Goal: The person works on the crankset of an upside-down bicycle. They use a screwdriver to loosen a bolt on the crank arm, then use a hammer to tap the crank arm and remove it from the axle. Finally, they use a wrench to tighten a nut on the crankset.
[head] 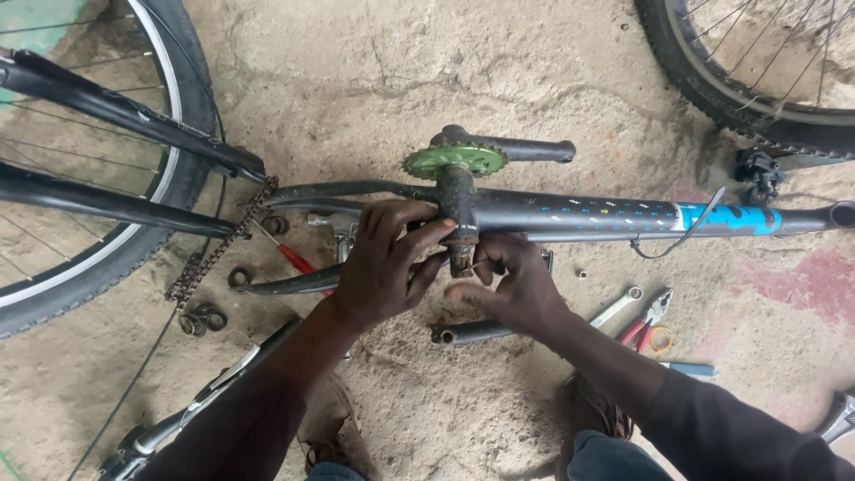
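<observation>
One bicycle frame [570, 216] lies on its side across the concrete floor [374, 80], its dark main tube carrying one blue patch toward the right end. Two wheels are in view: one large wheel [107, 258] at the left edge, partly behind the frame's rear stays, and one wheel [757, 89] cut off at the top right corner. One loose chain [218, 245] runs diagonally beside the left wheel, well apart from the sprocket.

At the frame's centre stands one bottom bracket shell [459, 223], upright toward the camera. One green sprocket [454, 161] sits at its far end, joined to one black crank arm [517, 148] pointing right. A second crank arm [472, 332] lies detached on the floor, just below the hands.

The left hand [387, 263] is curled around the shell from the left, fingers closed on it. The right hand [512, 289] meets the shell's near end from the right, fingertips pinching a small part there; what part cannot be told.

Floor tools: one red-handled screwdriver [294, 258], one spanner [616, 307], one pair of red-handled pliers [648, 321]. Three small rings [203, 318] lie left of the hands.
</observation>
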